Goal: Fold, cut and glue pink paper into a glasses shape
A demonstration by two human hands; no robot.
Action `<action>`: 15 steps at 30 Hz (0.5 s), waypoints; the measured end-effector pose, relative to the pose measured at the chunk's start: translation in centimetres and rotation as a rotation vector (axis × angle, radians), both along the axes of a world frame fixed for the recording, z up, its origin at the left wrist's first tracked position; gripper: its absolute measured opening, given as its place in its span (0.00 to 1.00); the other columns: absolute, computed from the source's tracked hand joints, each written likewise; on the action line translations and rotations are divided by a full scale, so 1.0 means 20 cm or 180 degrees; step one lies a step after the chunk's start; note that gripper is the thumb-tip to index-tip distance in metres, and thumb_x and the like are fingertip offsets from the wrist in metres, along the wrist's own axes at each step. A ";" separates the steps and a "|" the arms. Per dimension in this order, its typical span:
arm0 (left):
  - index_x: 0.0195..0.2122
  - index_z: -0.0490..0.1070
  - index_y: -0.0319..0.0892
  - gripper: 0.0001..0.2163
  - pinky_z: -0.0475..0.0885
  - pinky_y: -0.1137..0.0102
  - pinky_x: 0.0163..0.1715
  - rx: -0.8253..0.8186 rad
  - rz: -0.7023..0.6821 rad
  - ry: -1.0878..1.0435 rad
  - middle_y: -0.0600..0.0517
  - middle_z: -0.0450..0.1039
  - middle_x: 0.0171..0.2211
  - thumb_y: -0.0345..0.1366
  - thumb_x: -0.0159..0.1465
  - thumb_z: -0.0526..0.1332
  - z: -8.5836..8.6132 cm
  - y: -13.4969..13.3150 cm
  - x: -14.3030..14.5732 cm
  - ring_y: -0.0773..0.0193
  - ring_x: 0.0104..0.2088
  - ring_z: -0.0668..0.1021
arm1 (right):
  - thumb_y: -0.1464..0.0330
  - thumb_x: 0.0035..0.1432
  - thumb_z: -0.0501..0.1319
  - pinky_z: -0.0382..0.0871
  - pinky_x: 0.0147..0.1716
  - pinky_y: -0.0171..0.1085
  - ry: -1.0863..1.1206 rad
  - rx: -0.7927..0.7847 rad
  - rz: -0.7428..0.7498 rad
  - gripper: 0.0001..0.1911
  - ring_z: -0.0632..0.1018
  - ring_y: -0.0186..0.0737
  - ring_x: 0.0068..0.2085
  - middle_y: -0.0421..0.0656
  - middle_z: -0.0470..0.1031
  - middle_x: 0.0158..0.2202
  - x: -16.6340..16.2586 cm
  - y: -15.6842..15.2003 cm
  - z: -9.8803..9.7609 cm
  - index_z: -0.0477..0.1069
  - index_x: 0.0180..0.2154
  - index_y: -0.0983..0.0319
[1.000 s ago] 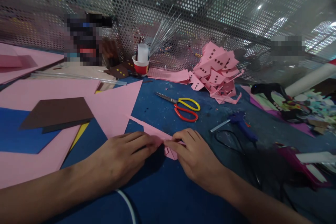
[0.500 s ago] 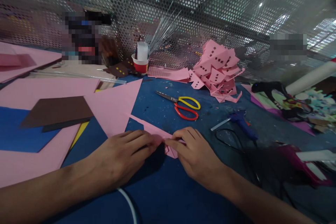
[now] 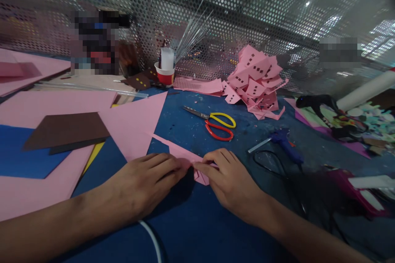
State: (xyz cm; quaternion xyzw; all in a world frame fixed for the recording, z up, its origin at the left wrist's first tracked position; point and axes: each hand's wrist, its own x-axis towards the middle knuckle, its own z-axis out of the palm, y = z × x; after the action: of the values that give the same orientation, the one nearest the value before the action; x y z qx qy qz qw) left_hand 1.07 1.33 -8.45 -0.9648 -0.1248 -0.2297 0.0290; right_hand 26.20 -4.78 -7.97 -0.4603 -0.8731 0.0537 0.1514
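A narrow pink paper strip (image 3: pixel 173 147) lies on the blue table (image 3: pixel 191 230), running from the upper left down under my fingers. My left hand (image 3: pixel 145 185) presses its fingertips on the strip's folded end. My right hand (image 3: pixel 228 183) meets it from the right, fingers pinched on the same small pink folded piece (image 3: pixel 201 177). The fingertips of both hands touch over the fold.
Scissors with a yellow and a red handle (image 3: pixel 216 124) lie behind my hands. A heap of pink cut paper with square holes (image 3: pixel 254 80) sits at the back by the perforated metal wall. A blue glue gun (image 3: pixel 284 144) with black cable lies right. Pink and brown sheets (image 3: pixel 68 129) cover the left.
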 end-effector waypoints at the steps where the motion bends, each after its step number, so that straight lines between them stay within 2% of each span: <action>1: 0.54 0.71 0.36 0.15 0.77 0.65 0.46 -0.0030 -0.0014 0.0012 0.43 0.76 0.51 0.26 0.68 0.54 0.00 0.00 0.00 0.57 0.48 0.78 | 0.77 0.65 0.52 0.63 0.44 0.44 -0.0013 0.0009 -0.0003 0.22 0.68 0.43 0.45 0.47 0.70 0.47 0.00 0.00 0.00 0.68 0.58 0.59; 6: 0.56 0.70 0.37 0.16 0.77 0.66 0.45 -0.0185 0.0084 -0.0059 0.43 0.76 0.50 0.26 0.69 0.53 -0.03 -0.01 0.00 0.58 0.48 0.77 | 0.78 0.65 0.52 0.63 0.44 0.44 -0.0008 0.0026 0.0004 0.22 0.67 0.43 0.45 0.47 0.70 0.47 0.00 0.00 0.00 0.68 0.57 0.59; 15: 0.54 0.71 0.36 0.15 0.76 0.65 0.46 -0.0140 0.0132 -0.0012 0.43 0.75 0.51 0.26 0.69 0.53 -0.03 -0.01 0.00 0.58 0.49 0.76 | 0.77 0.66 0.52 0.63 0.44 0.44 0.0026 0.0022 0.0030 0.21 0.67 0.44 0.46 0.48 0.71 0.47 0.00 0.00 0.00 0.68 0.57 0.60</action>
State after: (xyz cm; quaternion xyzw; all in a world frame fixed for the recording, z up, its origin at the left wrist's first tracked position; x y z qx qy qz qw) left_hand 1.11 1.11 -9.02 -0.9620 -0.1499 -0.2281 0.0123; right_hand 26.23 -4.78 -7.98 -0.4554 -0.8748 0.0532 0.1563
